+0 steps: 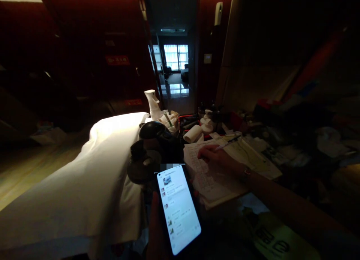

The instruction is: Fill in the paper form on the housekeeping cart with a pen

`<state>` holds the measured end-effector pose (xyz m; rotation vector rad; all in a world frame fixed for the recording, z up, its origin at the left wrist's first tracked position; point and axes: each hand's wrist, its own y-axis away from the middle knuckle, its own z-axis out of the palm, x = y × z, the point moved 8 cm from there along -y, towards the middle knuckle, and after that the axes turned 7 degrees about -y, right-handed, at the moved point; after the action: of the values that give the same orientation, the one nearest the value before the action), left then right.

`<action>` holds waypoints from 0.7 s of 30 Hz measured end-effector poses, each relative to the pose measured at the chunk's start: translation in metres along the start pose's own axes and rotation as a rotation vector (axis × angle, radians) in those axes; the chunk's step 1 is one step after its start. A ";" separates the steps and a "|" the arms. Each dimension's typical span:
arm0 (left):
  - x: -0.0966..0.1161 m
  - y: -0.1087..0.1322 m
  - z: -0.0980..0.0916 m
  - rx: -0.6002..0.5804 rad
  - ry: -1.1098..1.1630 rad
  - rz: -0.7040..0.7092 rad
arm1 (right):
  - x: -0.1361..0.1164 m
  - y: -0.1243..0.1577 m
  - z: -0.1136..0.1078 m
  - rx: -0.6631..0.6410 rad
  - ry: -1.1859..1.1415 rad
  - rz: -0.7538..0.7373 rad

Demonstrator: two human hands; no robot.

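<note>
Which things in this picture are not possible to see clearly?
Head view only:
- Text on the phone screen: too small.
- Writing on the paper sheet: too small and dim.
- Left hand: mostly behind the phone, cut by the bottom edge.
- Clutter at the right: lost in darkness.
- Right hand holds a pen.

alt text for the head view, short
In a dim corridor, the left hand holds a lit phone while the right hand holds a pen over a paper form on a cluttered cart, beside white linen.
</note>
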<state>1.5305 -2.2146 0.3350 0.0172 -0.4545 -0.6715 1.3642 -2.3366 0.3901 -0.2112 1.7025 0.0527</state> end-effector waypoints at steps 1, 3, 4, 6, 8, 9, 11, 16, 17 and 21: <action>0.001 0.001 -0.004 0.022 -0.026 0.018 | 0.002 -0.002 0.002 0.006 0.042 0.003; 0.002 0.002 -0.008 0.058 -0.061 0.014 | 0.007 -0.005 0.008 0.026 0.108 0.001; 0.001 0.003 -0.010 0.072 -0.070 -0.001 | 0.010 -0.005 0.010 0.035 0.130 -0.002; -0.001 0.003 -0.013 0.091 -0.062 -0.031 | 0.015 -0.003 0.013 0.052 0.143 0.008; -0.003 0.002 -0.014 0.087 -0.037 -0.046 | 0.019 0.000 0.013 0.069 0.140 0.033; -0.004 0.001 -0.013 0.072 -0.025 -0.046 | 0.020 0.002 0.012 0.072 0.138 0.043; -0.005 -0.002 -0.010 0.012 -0.023 -0.047 | 0.022 0.005 0.012 0.063 0.136 0.058; -0.004 -0.004 -0.004 -0.061 -0.027 -0.041 | 0.026 0.006 0.015 0.018 0.062 0.069; -0.004 -0.004 -0.005 -0.053 -0.022 -0.042 | 0.026 0.006 0.015 0.017 0.062 0.064; -0.006 0.000 -0.008 0.013 0.003 -0.079 | 0.024 0.007 0.012 0.049 0.119 0.055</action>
<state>1.5300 -2.2125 0.3252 0.0491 -0.4570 -0.7458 1.3718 -2.3302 0.3642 -0.1332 1.8266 0.0402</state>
